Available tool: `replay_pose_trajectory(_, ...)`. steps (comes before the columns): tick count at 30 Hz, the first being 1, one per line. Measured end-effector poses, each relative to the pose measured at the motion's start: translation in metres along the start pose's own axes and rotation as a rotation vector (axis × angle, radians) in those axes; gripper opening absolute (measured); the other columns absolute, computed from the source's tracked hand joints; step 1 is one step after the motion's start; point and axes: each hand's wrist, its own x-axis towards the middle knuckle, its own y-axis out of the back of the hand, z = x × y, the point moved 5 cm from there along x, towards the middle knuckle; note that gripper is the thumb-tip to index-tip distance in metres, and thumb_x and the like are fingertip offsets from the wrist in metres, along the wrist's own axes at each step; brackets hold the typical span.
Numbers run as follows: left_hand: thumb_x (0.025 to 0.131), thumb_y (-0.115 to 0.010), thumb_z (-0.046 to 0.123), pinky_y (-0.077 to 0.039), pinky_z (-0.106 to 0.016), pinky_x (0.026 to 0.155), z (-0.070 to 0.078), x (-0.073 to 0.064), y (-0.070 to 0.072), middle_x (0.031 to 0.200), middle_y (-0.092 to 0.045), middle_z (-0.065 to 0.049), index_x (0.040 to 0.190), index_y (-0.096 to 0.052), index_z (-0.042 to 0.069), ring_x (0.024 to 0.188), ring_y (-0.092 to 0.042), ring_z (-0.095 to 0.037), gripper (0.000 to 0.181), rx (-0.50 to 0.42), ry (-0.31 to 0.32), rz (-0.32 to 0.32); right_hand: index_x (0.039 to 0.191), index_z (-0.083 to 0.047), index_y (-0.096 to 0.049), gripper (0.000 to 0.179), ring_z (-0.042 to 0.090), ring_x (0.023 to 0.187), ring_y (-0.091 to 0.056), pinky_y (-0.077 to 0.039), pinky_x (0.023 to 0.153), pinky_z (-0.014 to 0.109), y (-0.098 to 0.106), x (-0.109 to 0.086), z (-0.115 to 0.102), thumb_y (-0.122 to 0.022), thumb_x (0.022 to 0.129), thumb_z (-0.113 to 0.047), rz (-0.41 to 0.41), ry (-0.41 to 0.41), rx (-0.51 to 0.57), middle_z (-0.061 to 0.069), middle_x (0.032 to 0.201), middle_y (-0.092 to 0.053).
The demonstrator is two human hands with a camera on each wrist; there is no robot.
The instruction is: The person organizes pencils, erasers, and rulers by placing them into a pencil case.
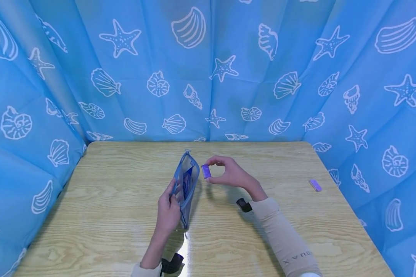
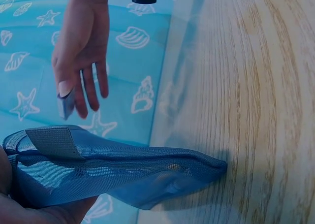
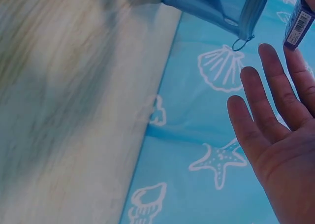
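Observation:
My left hand grips the side of a blue mesh zip pouch, which stands on edge with its mouth spread apart. Inside lies something dark blue and purple, partly hidden by the mesh. Just right of the mouth, my right hand pinches a small purple box-like block between thumb and fingertips, above the table and apart from the pouch. A white barcode label shows on this block in the right wrist view, where the other fingers are spread.
A second small purple block lies on the wooden table, toward its right edge. Blue curtains with white shells and starfish hang behind and along both sides. Each wrist wears a dark camera.

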Motion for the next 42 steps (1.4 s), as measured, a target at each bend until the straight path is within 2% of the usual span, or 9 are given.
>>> replay_pose_trajectory(9,0.100,-0.024,-0.010,-0.047,-0.052,0.109,0.000,0.002,0.001,0.153,-0.042,-0.031,0.155,-0.028,-0.009,0.137,-0.048,-0.047,0.055,0.001,0.000,-0.007,0.119,-0.018,-0.068,0.040,0.020,0.115,-0.058,-0.045,0.112,0.050,-0.004,0.012,-0.014,-0.085,0.082,-0.022,-0.009,0.009,-0.045,-0.004,0.119,-0.069)
replay_pose_trajectory(13,0.100,-0.024,-0.011,-0.047,-0.052,0.109,0.000,0.001,0.001,0.153,-0.042,-0.031,0.155,-0.028,-0.010,0.136,-0.048,-0.047,0.055,0.001,-0.001,-0.007,0.119,-0.017,-0.068,0.043,0.020,0.116,-0.058,-0.045,0.112,0.051,-0.008,0.019,-0.021,-0.086,0.081,-0.023,-0.024,0.021,-0.054,-0.003,0.119,-0.069)
replay_pose_trajectory(27,0.098,-0.024,-0.013,-0.046,-0.052,0.109,0.001,0.000,0.000,0.153,-0.041,-0.032,0.154,-0.027,-0.012,0.136,-0.047,-0.048,0.056,-0.019,-0.012,-0.015,0.119,-0.013,-0.068,0.043,0.018,0.116,-0.060,-0.052,0.105,0.039,-0.027,0.037,-0.033,-0.085,0.083,-0.028,-0.088,0.067,-0.213,0.000,0.121,-0.067)
replay_pose_trajectory(36,0.098,-0.024,-0.013,-0.046,-0.053,0.110,0.000,0.002,0.000,0.153,-0.041,-0.032,0.155,-0.026,-0.011,0.136,-0.048,-0.047,0.057,-0.023,-0.015,-0.021,0.119,-0.009,-0.070,0.042,0.023,0.115,-0.061,-0.052,0.104,0.042,-0.034,0.045,-0.043,-0.084,0.084,-0.026,-0.102,0.114,-0.320,0.003,0.118,-0.069)
replay_pose_trajectory(42,0.099,-0.024,-0.012,-0.046,-0.054,0.109,0.000,0.000,0.002,0.152,-0.041,-0.033,0.155,-0.026,-0.011,0.134,-0.049,-0.049,0.056,-0.013,-0.012,-0.024,0.124,-0.006,-0.068,0.045,0.026,0.122,-0.058,-0.050,0.107,0.042,-0.032,0.043,-0.040,-0.082,0.087,-0.027,-0.104,0.084,-0.291,0.004,0.125,-0.067)
